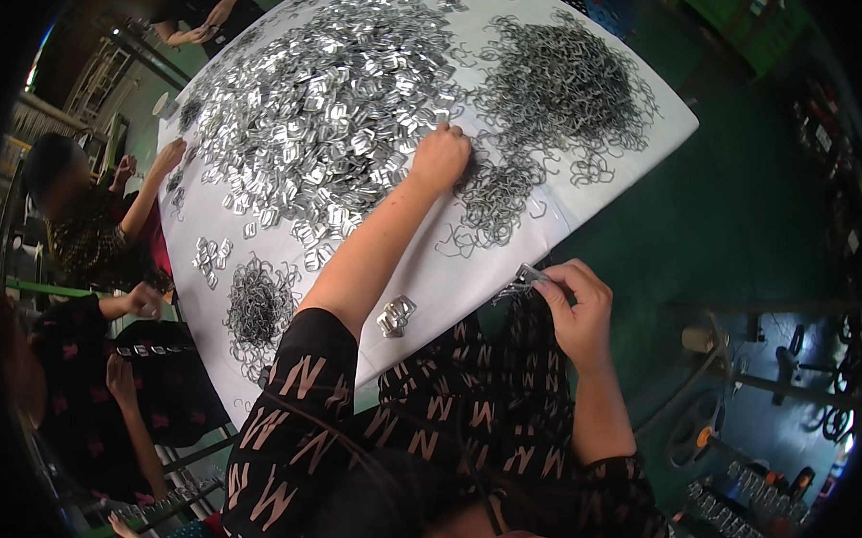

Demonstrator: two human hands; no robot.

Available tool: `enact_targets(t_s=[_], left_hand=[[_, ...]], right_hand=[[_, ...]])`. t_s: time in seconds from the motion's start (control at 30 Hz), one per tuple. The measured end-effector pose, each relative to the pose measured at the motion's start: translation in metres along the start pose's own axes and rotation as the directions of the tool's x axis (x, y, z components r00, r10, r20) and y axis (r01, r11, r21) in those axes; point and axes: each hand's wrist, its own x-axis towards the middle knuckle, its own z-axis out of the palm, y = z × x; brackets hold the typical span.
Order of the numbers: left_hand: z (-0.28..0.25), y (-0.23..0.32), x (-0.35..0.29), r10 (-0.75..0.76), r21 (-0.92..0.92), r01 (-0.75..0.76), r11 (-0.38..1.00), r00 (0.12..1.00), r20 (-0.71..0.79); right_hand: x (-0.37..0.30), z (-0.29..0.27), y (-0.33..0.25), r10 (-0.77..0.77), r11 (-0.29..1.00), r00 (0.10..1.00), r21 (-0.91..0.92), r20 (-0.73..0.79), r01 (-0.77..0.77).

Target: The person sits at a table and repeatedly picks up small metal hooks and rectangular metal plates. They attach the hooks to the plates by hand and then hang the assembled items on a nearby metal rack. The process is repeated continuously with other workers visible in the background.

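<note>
Reaches the left hand [443, 159] to the right side of the heap of flat metal pieces [312, 120], with fingers bent; cannot tell whether pinching anything (fingertips partly hidden). Pinches a small metal piece [527, 273] between thumb and fingers of the right hand [581, 300], nearer and farther right than the heap. Includes wire hooks [564, 82] right of the heap, plus a left forearm [375, 238] hiding white table [431, 279] beside it.
</note>
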Motion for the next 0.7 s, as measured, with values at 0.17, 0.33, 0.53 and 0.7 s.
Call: enact_targets(t_s=[0.17,0.33,0.53,0.7], left_hand=[[-0.002,-0.003,0.009,0.066,0.076,-0.069,0.995,0.997,0.034],[-0.049,0.010,-0.016,-0.264,-0.568,0.343,0.748,0.939,0.219],[-0.134,0.076,-0.058,0.103,-0.923,0.306,-0.234,0.952,0.289],[-0.149,0.108,-0.058,0.197,-0.935,0.284,-0.211,0.950,0.244]], right_hand=[[0.002,-0.014,0.007,0.055,0.998,0.994,0.025,-0.092,-0.053],[0.003,-0.023,0.014,0.119,0.992,0.982,0.062,-0.148,-0.111],[0.005,-0.023,0.024,0.182,0.978,0.968,0.134,-0.172,-0.160],[-0.002,-0.024,0.014,0.240,0.958,0.958,0.197,-0.155,-0.208]])
